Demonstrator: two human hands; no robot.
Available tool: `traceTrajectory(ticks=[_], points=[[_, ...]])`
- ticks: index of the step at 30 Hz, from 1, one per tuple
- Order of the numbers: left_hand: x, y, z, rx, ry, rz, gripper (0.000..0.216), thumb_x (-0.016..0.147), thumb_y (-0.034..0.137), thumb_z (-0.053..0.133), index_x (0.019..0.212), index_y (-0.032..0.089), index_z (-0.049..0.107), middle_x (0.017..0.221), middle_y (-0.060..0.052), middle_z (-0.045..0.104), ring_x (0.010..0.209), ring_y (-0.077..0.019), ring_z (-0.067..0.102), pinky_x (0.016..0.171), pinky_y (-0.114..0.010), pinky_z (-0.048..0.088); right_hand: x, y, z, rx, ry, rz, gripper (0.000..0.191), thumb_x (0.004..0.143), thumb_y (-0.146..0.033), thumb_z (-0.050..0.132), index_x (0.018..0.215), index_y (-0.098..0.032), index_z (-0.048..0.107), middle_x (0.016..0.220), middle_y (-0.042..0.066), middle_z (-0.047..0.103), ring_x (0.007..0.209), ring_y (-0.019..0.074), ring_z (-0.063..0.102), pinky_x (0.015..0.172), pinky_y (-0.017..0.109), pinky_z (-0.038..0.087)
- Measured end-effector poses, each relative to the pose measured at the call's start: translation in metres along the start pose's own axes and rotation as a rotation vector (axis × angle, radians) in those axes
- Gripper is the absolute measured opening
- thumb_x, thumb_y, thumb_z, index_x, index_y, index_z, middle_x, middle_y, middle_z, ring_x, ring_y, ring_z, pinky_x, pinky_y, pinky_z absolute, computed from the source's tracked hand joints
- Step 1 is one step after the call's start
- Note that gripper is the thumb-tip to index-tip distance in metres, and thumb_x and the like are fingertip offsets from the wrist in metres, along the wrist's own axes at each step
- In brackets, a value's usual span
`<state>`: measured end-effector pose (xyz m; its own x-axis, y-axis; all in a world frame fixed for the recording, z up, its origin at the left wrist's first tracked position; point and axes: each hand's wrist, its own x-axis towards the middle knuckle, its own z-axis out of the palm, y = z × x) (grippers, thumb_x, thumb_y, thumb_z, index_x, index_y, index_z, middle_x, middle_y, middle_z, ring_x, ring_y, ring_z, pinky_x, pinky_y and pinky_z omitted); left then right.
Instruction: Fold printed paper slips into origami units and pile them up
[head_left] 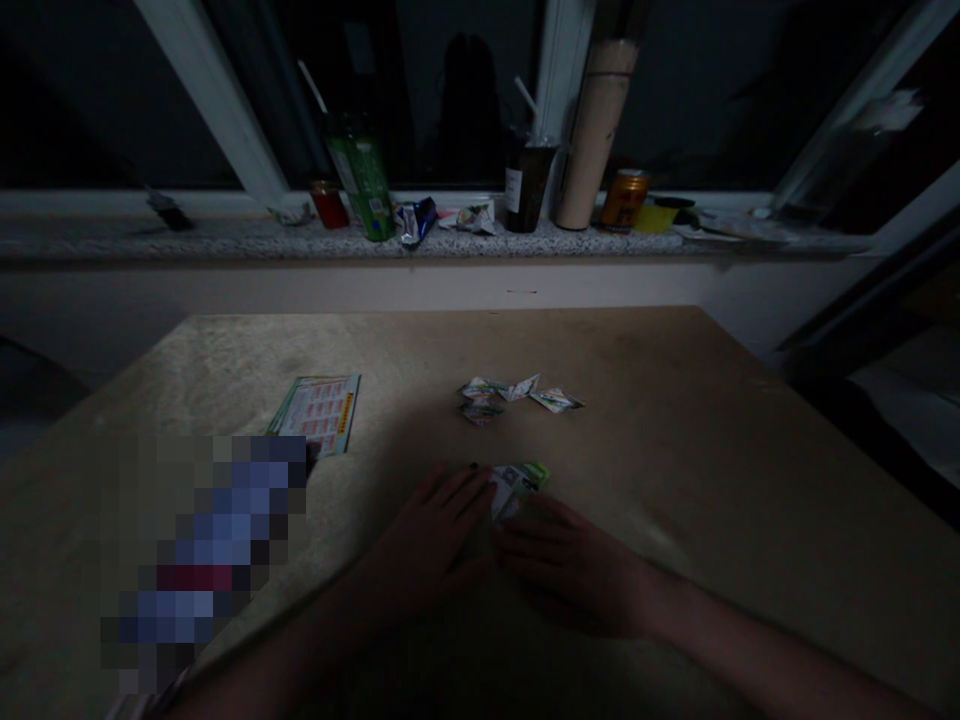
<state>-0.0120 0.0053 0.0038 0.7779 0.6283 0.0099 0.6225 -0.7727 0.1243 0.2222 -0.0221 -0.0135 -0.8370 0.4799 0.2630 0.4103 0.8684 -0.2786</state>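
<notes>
A small printed sheet of paper [511,488] with a green corner lies on the table between my hands, partly folded as far as I can see. My left hand [442,520] rests flat with its fingers stretched out, the tips on the paper's left side. Along the paper's lower right edge, my right hand [562,555] lies with its fingers extended and pressed down, covering part of it. Beyond them sit several small folded paper pieces [556,400]. A stack of printed leaflets [319,405] is at the left.
A blurred-out blue object [232,530] lies left of my arm. On the windowsill [450,245] stand a green cup [367,185], a dark cup with a straw [527,190], a tall pinkish bottle [596,140], an orange can [625,200] and crumpled wrappers [416,222]. The light is dim.
</notes>
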Motion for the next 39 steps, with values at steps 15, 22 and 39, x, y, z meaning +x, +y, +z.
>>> traceTrajectory(ticks=[15,22,39], points=[[0.004,0.001,-0.002,0.023,0.016,0.002,0.054,0.088,0.046,0.042,0.134,0.019,0.033,0.14,-0.008,0.037,0.128,-0.0254,0.031,0.107,-0.045,0.017,0.001,0.02,-0.011,-0.086,0.109,0.153,0.025,0.088,-0.023,0.047,0.111,-0.022,0.058,0.114,0.001,0.063,0.119,0.0179,0.046,0.111,0.047,0.018],[0.01,0.0,0.001,0.053,0.018,-0.036,0.035,0.091,0.036,0.043,0.123,0.022,0.046,0.115,-0.005,0.056,0.102,-0.0222,0.05,0.091,-0.038,0.036,0.0,0.018,-0.006,-0.127,0.196,0.121,0.022,0.088,-0.023,0.049,0.106,-0.025,0.06,0.105,0.0,0.067,0.109,0.0185,0.053,0.109,0.046,0.025],[0.012,-0.005,0.001,-0.003,0.069,0.059,0.034,0.093,0.035,0.039,0.124,0.023,0.046,0.125,-0.001,0.055,0.108,-0.0194,0.049,0.094,-0.037,0.033,-0.001,0.026,-0.018,0.014,0.116,0.168,0.02,0.087,-0.023,0.052,0.105,-0.025,0.062,0.098,-0.001,0.069,0.105,0.0153,0.055,0.105,0.043,0.027]])
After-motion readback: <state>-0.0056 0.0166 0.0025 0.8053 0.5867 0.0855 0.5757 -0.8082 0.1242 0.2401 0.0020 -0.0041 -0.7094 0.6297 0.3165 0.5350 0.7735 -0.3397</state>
